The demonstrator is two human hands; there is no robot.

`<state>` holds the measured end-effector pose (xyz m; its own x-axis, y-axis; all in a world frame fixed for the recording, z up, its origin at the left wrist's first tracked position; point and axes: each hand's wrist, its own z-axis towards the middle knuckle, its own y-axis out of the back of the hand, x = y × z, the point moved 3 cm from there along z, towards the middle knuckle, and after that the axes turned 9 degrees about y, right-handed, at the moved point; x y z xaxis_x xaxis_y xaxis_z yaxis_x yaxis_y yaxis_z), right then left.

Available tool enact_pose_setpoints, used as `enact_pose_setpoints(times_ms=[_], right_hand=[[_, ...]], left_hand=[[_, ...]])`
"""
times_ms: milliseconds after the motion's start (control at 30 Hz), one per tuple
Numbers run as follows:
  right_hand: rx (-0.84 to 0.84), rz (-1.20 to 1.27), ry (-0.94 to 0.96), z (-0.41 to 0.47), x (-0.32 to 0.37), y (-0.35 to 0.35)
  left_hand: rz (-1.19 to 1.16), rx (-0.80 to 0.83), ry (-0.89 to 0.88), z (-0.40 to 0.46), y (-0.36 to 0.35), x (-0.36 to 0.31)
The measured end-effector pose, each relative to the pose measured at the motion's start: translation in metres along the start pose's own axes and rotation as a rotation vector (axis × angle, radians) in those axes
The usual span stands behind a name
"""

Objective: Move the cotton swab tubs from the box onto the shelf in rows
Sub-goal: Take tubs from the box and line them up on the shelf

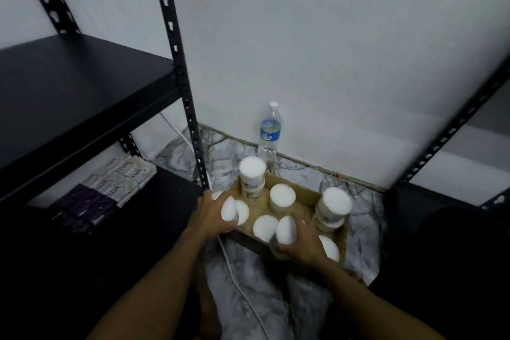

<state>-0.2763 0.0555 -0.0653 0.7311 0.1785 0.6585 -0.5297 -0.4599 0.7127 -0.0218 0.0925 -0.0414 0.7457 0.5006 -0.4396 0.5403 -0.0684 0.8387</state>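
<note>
The left hand [211, 214] has its fingers curled round a tilted tub [229, 208] at the left end of the cardboard box [306, 196], lid tipped toward the camera; the right hand [302, 246] grips another tilted tub [287, 229] near the box's front edge, fingers wrapped round its body; both tubs look partly lifted but are not clear of the box; the rest of the cotton swab tubs [282, 197] stand upright inside, some stacked two high at the back and right, lids white; the box sits on the marble-patterned floor [367, 212] between two black racks, a water bottle [270, 132] standing behind it against the wall; the black shelf [69, 85] at upper left carries no tubs, so the rows seem not yet begun; the risk, as I judge it, is a tilted tub slipping from a one-handed grasp, or a rising wrist clipping the stacked pair [251, 182] and toppling it; the white cable [234, 270] running by the box could also snag
</note>
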Motion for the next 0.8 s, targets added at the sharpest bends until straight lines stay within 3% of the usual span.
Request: enact_pose_setpoints(times_ms=[167,467,800], right_hand=[[0.037,0.004,-0.006,0.003,0.022,-0.006],[-0.082,0.129,0.023,0.036,0.1,0.002],[-0.16,0.11,0.251,0.053,0.165,0.054]], left_hand=[[-0.017,-0.092,0.024,-0.015,0.021,0.017],[-0.08,-0.125,0.034,-0.031,0.037,0.013],[-0.138,-0.341,0.072,-0.078,0.095,0.014]])
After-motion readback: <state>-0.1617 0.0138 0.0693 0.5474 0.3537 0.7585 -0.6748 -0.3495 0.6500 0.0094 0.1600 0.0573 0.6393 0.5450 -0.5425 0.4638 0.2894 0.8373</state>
